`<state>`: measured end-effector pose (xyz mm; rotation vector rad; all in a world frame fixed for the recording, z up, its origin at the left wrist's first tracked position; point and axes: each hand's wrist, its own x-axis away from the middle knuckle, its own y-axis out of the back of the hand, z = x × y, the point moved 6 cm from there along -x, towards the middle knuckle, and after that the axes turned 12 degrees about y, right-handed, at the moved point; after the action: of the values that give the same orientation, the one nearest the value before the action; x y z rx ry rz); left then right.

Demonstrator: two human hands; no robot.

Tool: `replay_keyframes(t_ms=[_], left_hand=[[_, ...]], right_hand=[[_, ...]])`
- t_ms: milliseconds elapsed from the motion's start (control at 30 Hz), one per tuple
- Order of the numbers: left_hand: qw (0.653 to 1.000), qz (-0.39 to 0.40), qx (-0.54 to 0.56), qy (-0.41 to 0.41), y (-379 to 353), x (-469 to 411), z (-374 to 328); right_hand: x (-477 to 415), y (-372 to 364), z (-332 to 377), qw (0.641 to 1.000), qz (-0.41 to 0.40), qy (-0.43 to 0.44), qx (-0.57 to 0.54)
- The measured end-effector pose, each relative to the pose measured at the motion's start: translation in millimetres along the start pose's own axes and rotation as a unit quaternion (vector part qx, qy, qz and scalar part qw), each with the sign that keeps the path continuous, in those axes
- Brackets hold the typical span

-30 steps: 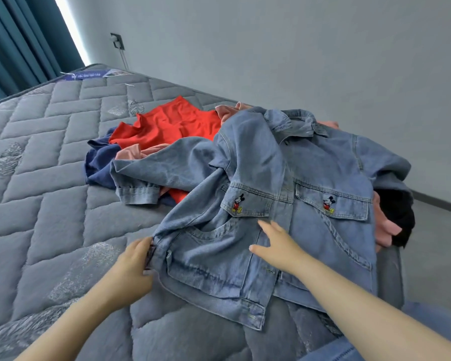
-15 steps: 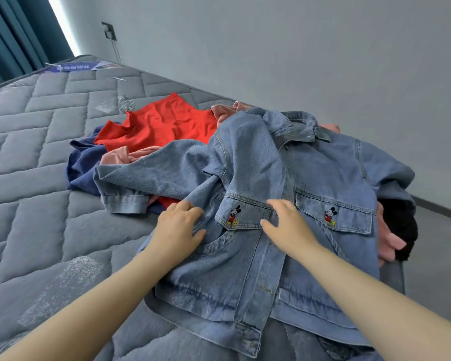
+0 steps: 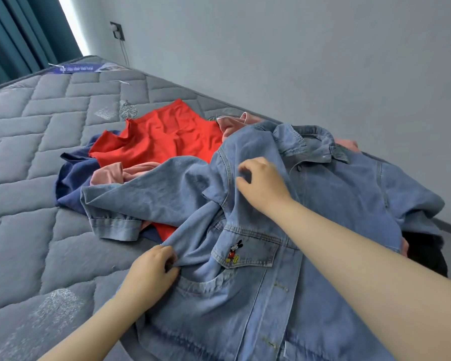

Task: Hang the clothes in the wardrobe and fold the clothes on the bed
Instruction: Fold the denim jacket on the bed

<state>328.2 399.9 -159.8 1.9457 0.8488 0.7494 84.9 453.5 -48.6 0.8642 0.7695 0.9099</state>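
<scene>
A light blue denim jacket (image 3: 323, 204) with a cartoon mouse on its chest pocket lies rumpled, front up, on the grey quilted bed (image 3: 37, 178). Partly under the jacket's left sleeve lie a crumpled red garment (image 3: 167, 136), a pink garment (image 3: 107, 175) and a navy garment (image 3: 71, 175). A black garment (image 3: 425, 251) shows at its right edge.

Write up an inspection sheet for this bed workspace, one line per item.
Surface: grey quilted mattress.
Job's things: denim jacket spread atop a pile; red garment, navy garment and pink garment beneath it; black garment at the right edge.
Clutter: nothing seen.
Hands: left hand pinches a jacket fold; right hand curled over the jacket's shoulder, grip unclear.
Cables: a cable hangs from the wall socket.
Surroundings: grey wall, teal curtain.
</scene>
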Motion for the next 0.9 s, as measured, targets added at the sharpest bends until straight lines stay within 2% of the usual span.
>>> replay_keyframes(t_ms=[100, 300, 400, 500, 567, 633, 700, 767, 800, 900], left_hand=[[0.995, 0.004, 0.094, 0.014, 8, -1, 2], [0.986, 0.053, 0.156, 0.006, 17, 1, -11], [0.96, 0.079, 0.262, 0.053, 24, -2, -9], [0.915, 0.019, 0.379, 0.14, 44, -14, 15], [0.911, -0.003, 0.381, 0.161, 51, -26, 29], [0.926, -0.001, 0.34, 0.167, 50, -34, 33], [0.946, 0.005, 0.277, 0.167, 40, -37, 35], [0.958, -0.018, 0.233, 0.164, 35, -36, 35], [0.957, -0.035, 0.232, 0.171, 34, -36, 39], [0.95, -0.049, 0.246, 0.187, 34, -38, 43]], right_hand=[[-11, 9, -37, 0.998, 0.0, -0.056, 0.036], [-50, -8, -76, 0.978, 0.069, -0.188, -0.048], [-71, 5, -84, 0.971, -0.026, -0.199, -0.128], [-98, 43, -90, 0.963, -0.156, -0.188, -0.114], [-116, 58, -87, 0.964, -0.187, -0.158, -0.102], [-131, 53, -82, 0.97, -0.159, -0.138, -0.122], [-131, 29, -77, 0.968, -0.079, -0.14, -0.192], [-115, 0, -79, 0.944, -0.001, -0.16, -0.288], [-103, -8, -81, 0.936, 0.011, -0.173, -0.307], [-64, -16, -96, 0.944, -0.003, -0.195, -0.265]])
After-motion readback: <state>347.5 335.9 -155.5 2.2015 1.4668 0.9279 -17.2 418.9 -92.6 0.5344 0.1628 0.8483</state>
